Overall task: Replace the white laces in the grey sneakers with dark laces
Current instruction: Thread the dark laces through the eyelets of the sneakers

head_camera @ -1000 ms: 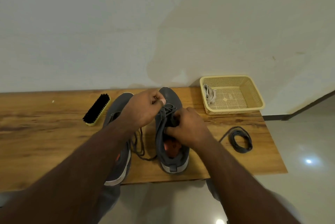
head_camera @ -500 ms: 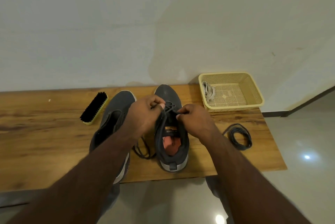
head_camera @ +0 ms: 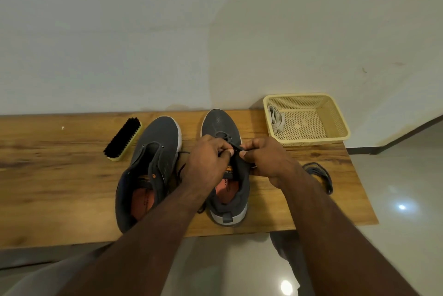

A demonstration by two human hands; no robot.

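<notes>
**Both hands pinch a dark lace over the right-hand sneaker**

Two grey sneakers stand side by side near the middle of the wooden bench [head_camera: 60, 175], toes toward the back edge. The left hand [head_camera: 206, 159] and right hand [head_camera: 266, 159] meet over the tongue of the right-hand sneaker [head_camera: 225, 132], each with fingers curled and fingertips pinching the dark lace [head_camera: 224, 136] that crosses its lower eyelets. A loose length of that lace trails down between the two shoes. The left-hand sneaker [head_camera: 155, 152] shows no lace and lies open, its orange insole showing.

A second dark lace, coiled [head_camera: 321, 173], lies near the bench's right edge, just beside the right forearm. At the back right corner sits a yellow basket [head_camera: 335, 113] with the white laces [head_camera: 275, 118] bundled against its left wall. A black-bristled brush [head_camera: 123, 138] lies toward the back edge, left of the shoes.
</notes>
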